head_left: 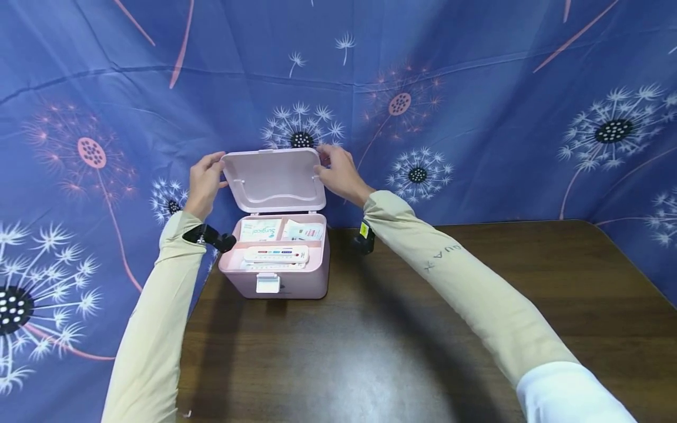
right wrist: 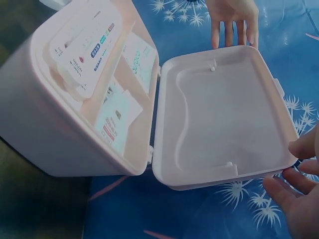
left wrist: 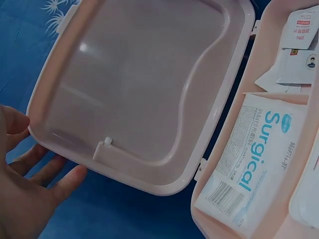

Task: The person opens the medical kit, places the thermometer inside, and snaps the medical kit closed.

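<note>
A pink medicine box (head_left: pixel 317 282) stands on the table with its hinged lid (head_left: pixel 277 179) raised. At the lid's left side is my left hand (head_left: pixel 203 185), its fairly straight fingers touching the edge. My right hand (head_left: pixel 341 173) pinches the opposite upper corner, thumb (right wrist: pixel 301 148) on the inner face and fingers behind. Inside the box's back compartments lie a white packet marked "Surgical" (left wrist: pixel 264 149) and several small white sachets (right wrist: pixel 112 119). Flat white plastic pieces with coloured print (head_left: pixel 276 254) fill the front compartment. A white latch (head_left: pixel 268 283) is on the box's front.
The dark wooden table (head_left: pixel 391 329) extends to the right and toward me. Close behind the box hangs a blue cloth with dandelion prints (head_left: pixel 476 117). It also runs down along the table's left side.
</note>
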The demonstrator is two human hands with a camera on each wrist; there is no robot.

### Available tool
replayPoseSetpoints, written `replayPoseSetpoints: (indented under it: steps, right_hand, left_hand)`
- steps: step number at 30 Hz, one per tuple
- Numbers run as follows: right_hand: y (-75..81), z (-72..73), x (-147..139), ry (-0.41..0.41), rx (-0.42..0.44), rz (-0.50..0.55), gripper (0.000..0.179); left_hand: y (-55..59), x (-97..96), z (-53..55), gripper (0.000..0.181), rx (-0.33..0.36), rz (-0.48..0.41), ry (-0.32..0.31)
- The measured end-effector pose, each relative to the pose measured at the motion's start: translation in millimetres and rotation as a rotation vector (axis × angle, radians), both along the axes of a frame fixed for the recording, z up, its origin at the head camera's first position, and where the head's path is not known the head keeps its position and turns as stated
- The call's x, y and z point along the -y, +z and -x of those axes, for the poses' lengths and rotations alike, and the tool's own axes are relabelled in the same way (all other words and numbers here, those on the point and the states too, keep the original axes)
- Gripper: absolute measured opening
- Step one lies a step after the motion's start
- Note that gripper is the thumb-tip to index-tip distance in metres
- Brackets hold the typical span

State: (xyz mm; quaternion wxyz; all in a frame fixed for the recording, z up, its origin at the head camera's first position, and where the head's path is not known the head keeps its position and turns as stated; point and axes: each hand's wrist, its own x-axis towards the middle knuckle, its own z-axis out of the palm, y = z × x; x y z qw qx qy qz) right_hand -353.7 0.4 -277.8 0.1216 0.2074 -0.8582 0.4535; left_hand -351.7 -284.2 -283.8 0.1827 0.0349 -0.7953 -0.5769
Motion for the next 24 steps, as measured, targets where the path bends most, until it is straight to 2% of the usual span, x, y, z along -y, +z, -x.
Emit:
replayPoseSetpoints:
  steps: [5,13,19,24]
  right_hand:
    - [-1.8,-4.7,2.1,0.005,-0.053,0.021,0.032]
    - [-2.5,-15.2,0.7,0.004,-0.079,0.073,0.027]
    - [-5.0,-25.3,-1.6,-0.006,-0.099,0.108,0.024]
    - [-8.9,-33.5,0.4,-0.014,-0.11,0.143,0.021]
  left_hand:
    - [-0.6,1.5,-5.7,0.039,-0.032,-0.004,0.048]
    - [-7.3,-1.3,-14.9,0.031,-0.182,-0.097,0.127]
    - [-9.1,-4.0,-26.9,0.032,-0.212,-0.133,0.127]
    - [-11.0,-3.2,-37.0,0.031,-0.239,-0.243,0.127]
